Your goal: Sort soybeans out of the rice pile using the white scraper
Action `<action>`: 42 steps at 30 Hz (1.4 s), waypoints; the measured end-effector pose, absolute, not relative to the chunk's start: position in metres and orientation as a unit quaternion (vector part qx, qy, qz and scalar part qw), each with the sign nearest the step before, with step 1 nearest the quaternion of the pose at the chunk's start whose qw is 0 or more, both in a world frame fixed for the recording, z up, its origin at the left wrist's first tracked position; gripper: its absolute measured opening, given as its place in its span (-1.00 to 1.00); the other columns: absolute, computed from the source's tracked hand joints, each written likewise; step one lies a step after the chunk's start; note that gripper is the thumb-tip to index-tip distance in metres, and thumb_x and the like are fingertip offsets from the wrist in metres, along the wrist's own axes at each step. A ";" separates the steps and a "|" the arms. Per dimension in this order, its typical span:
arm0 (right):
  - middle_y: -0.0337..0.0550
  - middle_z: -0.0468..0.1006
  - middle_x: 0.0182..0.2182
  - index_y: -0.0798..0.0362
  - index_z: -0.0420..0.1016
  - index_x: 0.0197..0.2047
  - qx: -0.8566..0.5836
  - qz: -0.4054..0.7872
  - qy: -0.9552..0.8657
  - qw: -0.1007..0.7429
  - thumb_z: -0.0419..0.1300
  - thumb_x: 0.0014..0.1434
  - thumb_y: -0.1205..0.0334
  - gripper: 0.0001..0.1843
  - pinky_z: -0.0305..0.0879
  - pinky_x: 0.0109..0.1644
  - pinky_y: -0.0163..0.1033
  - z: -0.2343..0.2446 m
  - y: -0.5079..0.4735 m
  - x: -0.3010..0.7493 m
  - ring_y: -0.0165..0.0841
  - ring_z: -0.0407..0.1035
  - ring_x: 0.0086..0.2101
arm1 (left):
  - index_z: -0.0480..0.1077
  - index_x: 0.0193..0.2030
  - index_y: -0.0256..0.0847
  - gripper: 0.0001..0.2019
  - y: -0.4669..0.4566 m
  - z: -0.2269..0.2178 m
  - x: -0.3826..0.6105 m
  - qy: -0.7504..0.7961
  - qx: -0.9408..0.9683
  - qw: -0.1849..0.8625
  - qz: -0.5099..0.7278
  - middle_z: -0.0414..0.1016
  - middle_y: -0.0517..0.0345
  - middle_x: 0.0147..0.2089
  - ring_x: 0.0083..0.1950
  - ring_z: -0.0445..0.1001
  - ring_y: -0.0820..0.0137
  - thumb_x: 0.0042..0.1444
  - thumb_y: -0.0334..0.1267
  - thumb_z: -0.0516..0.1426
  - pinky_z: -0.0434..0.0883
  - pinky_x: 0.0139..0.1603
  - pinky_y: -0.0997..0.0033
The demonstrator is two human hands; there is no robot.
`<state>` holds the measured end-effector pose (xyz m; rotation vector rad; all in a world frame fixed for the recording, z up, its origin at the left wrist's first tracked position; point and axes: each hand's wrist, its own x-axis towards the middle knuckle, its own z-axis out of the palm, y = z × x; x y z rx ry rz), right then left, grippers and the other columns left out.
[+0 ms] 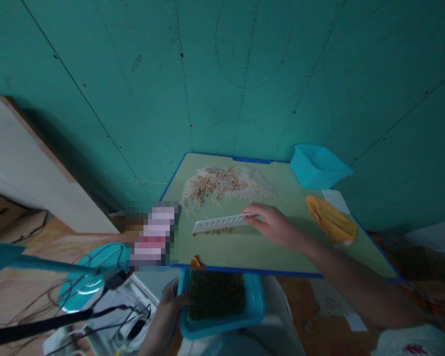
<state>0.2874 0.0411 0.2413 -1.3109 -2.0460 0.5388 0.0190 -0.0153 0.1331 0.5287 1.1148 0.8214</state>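
Observation:
My right hand (270, 223) is closed on the end of a long white slotted plastic strip (218, 222), held edge-down over the pale green tabletop (267, 254). A short row of tan beans (218, 231) lies along its near side. Beyond the strip spreads a heap of white grains (257, 183) mixed with tan, round beans (205, 184). Below the table's front edge, my left hand (169, 307) grips the left rim of a blue plastic basin (258, 301). Small dark green grains or beans (217, 296) fill much of it; their exact kind is unclear.
An empty-looking blue bin (319, 170) stands at the back right corner. Nearby lie a yellow cloth (332, 220) and white paper (336, 201). An orange scrap (197, 263) sits at the front edge. Left are a pixelated pink object (154, 235), cables and a teal stand arm (59, 264).

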 end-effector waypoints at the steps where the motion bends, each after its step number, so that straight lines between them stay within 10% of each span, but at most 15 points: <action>1: -0.13 0.53 -0.29 0.05 0.45 -0.21 -0.498 0.206 -0.779 0.320 0.02 0.19 0.33 -0.82 0.27 -0.17 -0.31 0.242 0.039 0.288 -0.39 0.39 -0.25 | 0.49 -0.32 -0.26 -0.65 -0.016 0.133 0.020 0.510 0.240 0.734 0.379 0.58 0.16 -0.60 -0.60 0.49 0.24 -0.37 -0.49 0.13 0.38 -0.59 0.35; 42: -0.14 0.49 -0.32 0.02 0.38 -0.20 -0.515 0.162 -0.782 0.312 -0.02 0.22 0.36 -0.83 0.30 -0.18 -0.30 0.238 -0.035 0.303 -0.39 0.38 -0.26 | 0.50 -0.39 -0.26 -0.70 -0.008 0.132 0.035 0.503 0.231 0.756 0.350 0.60 0.12 -0.53 -0.57 0.51 0.19 -0.39 -0.47 0.16 0.44 -0.46 0.20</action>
